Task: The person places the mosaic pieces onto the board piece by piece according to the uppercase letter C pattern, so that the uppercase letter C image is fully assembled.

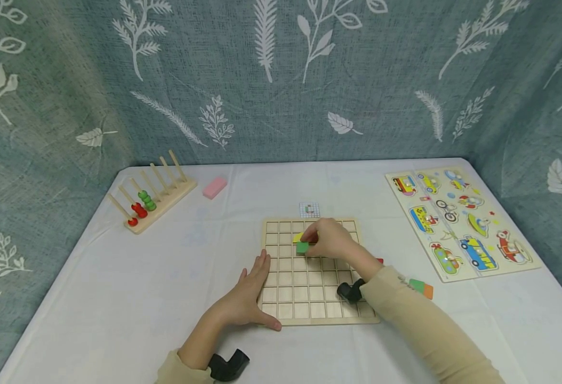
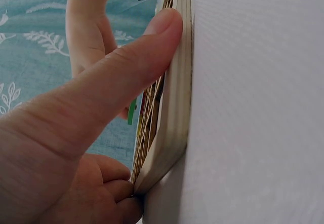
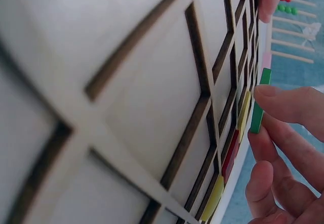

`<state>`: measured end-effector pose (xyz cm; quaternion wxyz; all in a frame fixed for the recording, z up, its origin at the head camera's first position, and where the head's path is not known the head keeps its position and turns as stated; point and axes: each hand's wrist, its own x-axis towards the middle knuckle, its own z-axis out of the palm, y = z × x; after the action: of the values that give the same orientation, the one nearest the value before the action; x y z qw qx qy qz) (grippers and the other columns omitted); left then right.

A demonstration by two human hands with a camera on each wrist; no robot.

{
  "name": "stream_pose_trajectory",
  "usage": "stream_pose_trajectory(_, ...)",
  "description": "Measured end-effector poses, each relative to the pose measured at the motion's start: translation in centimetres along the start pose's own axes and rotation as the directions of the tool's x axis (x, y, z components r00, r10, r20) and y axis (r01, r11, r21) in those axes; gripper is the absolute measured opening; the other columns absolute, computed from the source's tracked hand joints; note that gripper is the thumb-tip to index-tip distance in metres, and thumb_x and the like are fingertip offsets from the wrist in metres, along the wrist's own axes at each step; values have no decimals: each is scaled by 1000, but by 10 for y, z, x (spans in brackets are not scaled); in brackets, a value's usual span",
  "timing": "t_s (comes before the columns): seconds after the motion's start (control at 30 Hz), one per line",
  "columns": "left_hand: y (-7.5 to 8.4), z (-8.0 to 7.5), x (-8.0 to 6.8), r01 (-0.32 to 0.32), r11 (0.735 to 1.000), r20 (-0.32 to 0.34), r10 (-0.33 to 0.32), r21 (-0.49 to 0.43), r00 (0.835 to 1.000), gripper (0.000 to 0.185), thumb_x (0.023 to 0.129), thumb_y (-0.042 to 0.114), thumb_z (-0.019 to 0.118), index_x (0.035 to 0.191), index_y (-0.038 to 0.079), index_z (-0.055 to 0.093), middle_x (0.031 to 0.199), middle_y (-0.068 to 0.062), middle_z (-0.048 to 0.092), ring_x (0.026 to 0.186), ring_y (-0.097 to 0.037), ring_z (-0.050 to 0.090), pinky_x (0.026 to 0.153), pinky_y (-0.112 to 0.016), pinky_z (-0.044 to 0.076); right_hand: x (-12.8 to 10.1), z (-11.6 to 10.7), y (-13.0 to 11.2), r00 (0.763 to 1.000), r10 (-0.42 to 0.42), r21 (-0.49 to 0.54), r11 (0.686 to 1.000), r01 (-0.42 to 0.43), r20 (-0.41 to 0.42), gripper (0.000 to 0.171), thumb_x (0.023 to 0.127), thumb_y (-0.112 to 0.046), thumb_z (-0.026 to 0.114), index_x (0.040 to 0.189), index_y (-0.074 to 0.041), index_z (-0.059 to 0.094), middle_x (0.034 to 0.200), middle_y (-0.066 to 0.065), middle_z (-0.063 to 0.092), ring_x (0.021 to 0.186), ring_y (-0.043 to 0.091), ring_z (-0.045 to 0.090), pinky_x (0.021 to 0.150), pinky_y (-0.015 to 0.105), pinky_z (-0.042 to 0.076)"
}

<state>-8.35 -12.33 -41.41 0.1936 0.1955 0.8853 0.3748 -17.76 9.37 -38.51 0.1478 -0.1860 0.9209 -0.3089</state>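
My right hand [image 1: 332, 240] pinches a small green square tile [image 1: 302, 247] between thumb and fingers, over the upper part of a wooden grid board [image 1: 286, 321]. In the right wrist view, the green tile [image 3: 260, 102] is held on edge close to the board's face. A yellow tile [image 1: 297, 237] sits in the grid just behind it; the right wrist view also shows a red tile [image 3: 230, 155] and another yellow one [image 3: 212, 198]. My left hand [image 1: 245, 296] rests along the board's left edge, fingers extended, with its thumb [image 2: 164, 24] against the front edge.
A small printed grid card [image 1: 309, 209] lies behind the board. At the left stands a peg rack [image 1: 166, 208] with red and green beads, near a pink block [image 1: 215, 188]. A vehicle puzzle board [image 1: 434, 256] lies right. Green [image 1: 416, 285] and orange tiles [image 1: 427, 291] lie beside my right sleeve.
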Motion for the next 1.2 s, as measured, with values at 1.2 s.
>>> stream_pose_trajectory(1.2,2,-1,-1,-2,1000,-8,2,1,1000,132,53,36,88,143,-7,2,151,-18,-7,138,-30,-5,108,-52,-3,5,8,-9,1000,16,-90,996,-17,-3,22,68,-11,80,88,-12,73,82,-4,66,76,10,56,69,27,46)
